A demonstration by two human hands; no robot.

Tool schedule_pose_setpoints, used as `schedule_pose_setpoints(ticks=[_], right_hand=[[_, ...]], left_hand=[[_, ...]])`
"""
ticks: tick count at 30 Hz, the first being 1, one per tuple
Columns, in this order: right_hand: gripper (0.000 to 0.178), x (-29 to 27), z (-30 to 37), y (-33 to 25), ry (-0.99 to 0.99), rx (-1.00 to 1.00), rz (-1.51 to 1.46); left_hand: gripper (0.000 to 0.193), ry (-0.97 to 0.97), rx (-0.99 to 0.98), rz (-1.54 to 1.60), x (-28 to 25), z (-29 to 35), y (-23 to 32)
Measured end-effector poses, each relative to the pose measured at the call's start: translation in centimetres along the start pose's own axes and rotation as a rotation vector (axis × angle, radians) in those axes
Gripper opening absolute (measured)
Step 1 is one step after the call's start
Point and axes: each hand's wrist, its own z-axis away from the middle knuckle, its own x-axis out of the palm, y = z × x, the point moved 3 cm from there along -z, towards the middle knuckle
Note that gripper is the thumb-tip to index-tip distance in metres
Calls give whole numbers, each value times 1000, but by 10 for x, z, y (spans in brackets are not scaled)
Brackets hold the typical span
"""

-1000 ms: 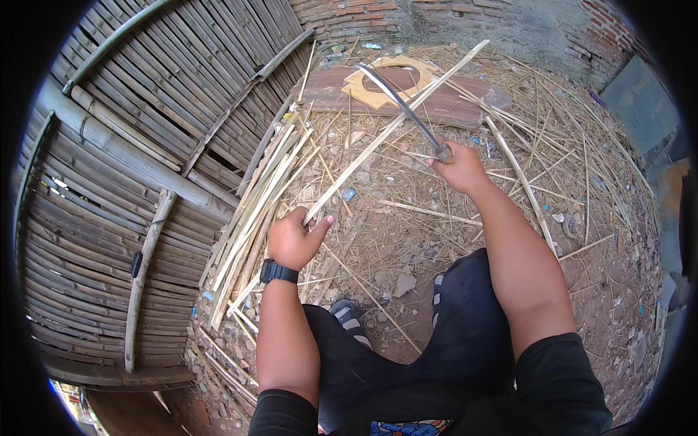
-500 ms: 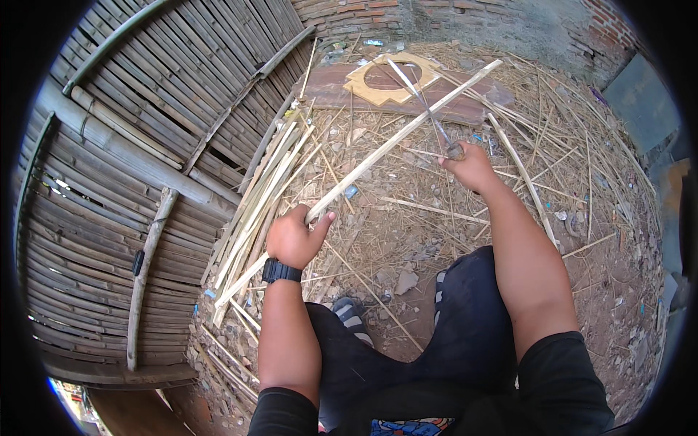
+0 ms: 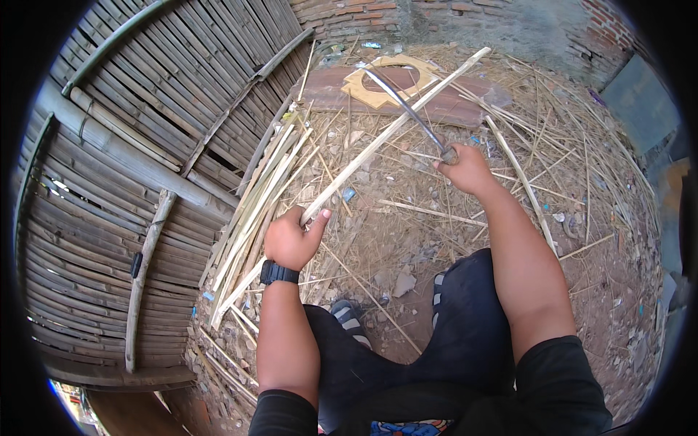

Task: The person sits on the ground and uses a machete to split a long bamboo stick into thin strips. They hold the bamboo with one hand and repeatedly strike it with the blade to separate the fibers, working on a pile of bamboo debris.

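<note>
Pale strip (image 3: 349, 176) sat in the left hand (image 3: 291, 240), fingers curled over it, thumb on its right side. Long length ran beyond the fingertips, up and right over the ground; tail came out behind the hand, passed the watch (image 3: 280, 272) on its left and ended down-left by the stacked strips (image 3: 269, 185).

Right hand (image 3: 467, 171) was clenched round the handle of a long, narrow blade (image 3: 432, 135), well apart from the left hand. Blade pointed up-left and crossed the strip's far half in view; couldn't tell if they touched. Right fingers were clear of the strip.

Farther out: yellow board (image 3: 356, 83) with a round hole lay on a reddish-brown panel (image 3: 320, 91), past the blade tip. Small blue scrap (image 3: 348, 194) was on the ground right of the strip. Slatted bamboo wall (image 3: 196, 94) stood left, brick wall (image 3: 494, 25) at the back.
</note>
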Motion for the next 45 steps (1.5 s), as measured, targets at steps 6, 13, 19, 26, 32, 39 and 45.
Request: schedule_pose_setpoints(ticks=[6,13,19,26,32,39,45], right_hand=[[37,-2,28,-76,-321,-269,167],[37,-8,-15,45,76,155,-93],[34,-1,23,-62,-305,-195,195],[38,-9,-17,47,40,226,-168],[38,-9,9,-19,-190,-24,5],[36,-17,-2,-10,-89,123,-143],[34,2,1,-12,-95,36,-16]], left_hand=[[59,76,45,136,8,-3,-5],[53,101,47,87,2,-3,-6],[51,110,25,88,5,-2,-3],[51,99,39,42,0,-5,-3],[54,69,64,87,10,-4,-3],[53,59,26,137,12,-5,-12],[55,-1,-1,153,15,-6,-15]])
